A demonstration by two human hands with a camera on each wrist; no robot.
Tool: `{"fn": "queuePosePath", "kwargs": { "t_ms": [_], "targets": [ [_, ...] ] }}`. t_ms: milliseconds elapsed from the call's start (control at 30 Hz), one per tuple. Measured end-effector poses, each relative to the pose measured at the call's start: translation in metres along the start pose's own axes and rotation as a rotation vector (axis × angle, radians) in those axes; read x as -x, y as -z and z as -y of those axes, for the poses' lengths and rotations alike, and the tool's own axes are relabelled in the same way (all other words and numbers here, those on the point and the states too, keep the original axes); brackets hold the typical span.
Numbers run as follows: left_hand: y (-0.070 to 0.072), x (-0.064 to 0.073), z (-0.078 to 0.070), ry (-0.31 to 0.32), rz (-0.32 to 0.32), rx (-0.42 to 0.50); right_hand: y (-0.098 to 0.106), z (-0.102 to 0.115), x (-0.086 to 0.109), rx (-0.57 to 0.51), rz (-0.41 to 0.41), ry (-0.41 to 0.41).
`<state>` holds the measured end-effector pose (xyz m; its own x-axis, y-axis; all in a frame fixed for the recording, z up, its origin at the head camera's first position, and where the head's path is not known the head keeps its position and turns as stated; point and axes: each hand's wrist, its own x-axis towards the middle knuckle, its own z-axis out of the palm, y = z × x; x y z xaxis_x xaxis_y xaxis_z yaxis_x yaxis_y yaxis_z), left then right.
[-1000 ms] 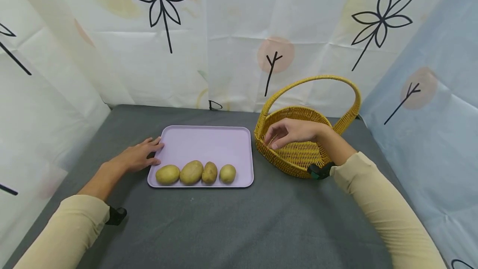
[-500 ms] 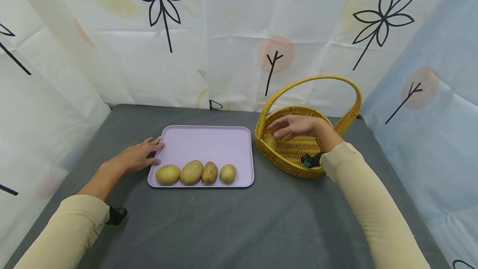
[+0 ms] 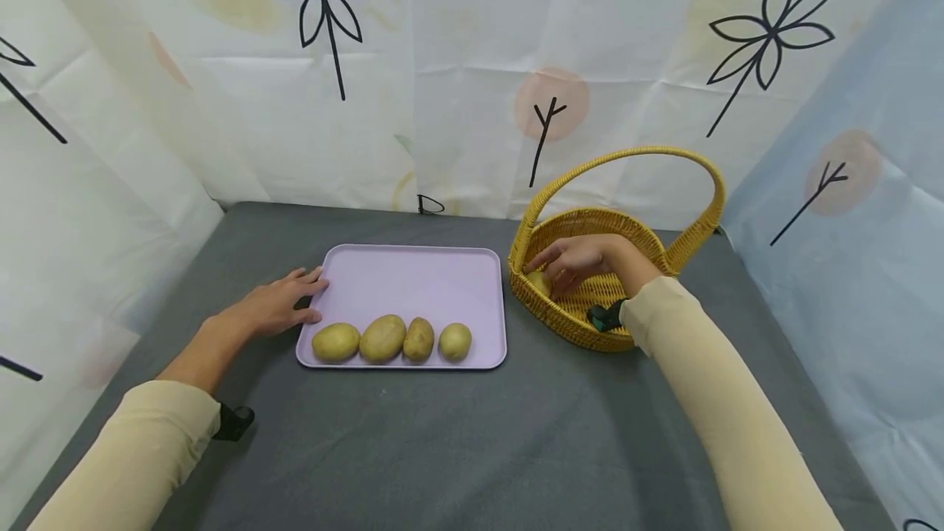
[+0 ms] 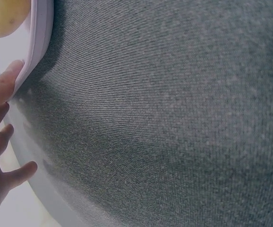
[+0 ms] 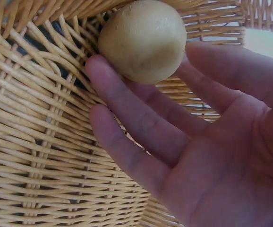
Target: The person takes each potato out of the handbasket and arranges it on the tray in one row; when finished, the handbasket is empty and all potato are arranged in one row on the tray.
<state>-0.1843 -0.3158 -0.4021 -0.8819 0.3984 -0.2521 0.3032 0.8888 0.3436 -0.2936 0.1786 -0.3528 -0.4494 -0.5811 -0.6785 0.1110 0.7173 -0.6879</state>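
Observation:
My left hand [image 3: 276, 306] rests at the left edge of a lilac tray [image 3: 413, 277]; in the left wrist view the thumb [image 4: 6, 82] lies on its rim, the other fingers spread. Along the tray's near side lie several potatoes [image 3: 382, 339] in a row. Inside a yellow wicker basket [image 3: 549, 324], my right hand [image 3: 583, 260] reaches down to a single potato [image 5: 143, 40] at the left wall. The right wrist view has fingertips right at two sides of this potato, the lowest finger apart from it, and the palm bare.
The basket's tall arched handle [image 3: 634, 152] stands above the right wrist. A dark grey cloth [image 3: 413, 449] covers the table. Patterned white curtain [image 3: 457, 121] rises behind, and a bluish curtain [image 3: 855, 285] hangs at the right.
My right hand first drew back a little from the basket's left wall, showing the potato there, then lowered to that potato again. The left hand and tray potatoes stay put.

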Motion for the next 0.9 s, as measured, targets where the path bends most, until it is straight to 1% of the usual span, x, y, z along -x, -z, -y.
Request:
{"fn": "queuePosePath", "kwargs": {
  "t_ms": [200,433,533,700,900],
  "targets": [
    [0.0018,0.0,-0.0013,0.003,0.008,-0.003,-0.0004,0.0021,-0.0005,0.018,0.035,0.019],
    [0.0005,-0.001,-0.0008,0.0,0.001,-0.005,-0.0024,0.0072,-0.0033,0.076,0.02,-0.048],
    [0.001,-0.0004,-0.0015,0.0,-0.004,-0.003,-0.0029,0.0076,-0.0034,0.085,0.008,-0.057],
    [0.0018,0.0,-0.0025,0.0,0.0,0.003,-0.0025,0.0057,-0.0019,0.079,-0.007,-0.032],
    [0.0014,0.0004,-0.0036,0.008,0.009,0.009,-0.0002,0.0015,-0.0018,0.045,0.014,-0.003]
  ]
}}
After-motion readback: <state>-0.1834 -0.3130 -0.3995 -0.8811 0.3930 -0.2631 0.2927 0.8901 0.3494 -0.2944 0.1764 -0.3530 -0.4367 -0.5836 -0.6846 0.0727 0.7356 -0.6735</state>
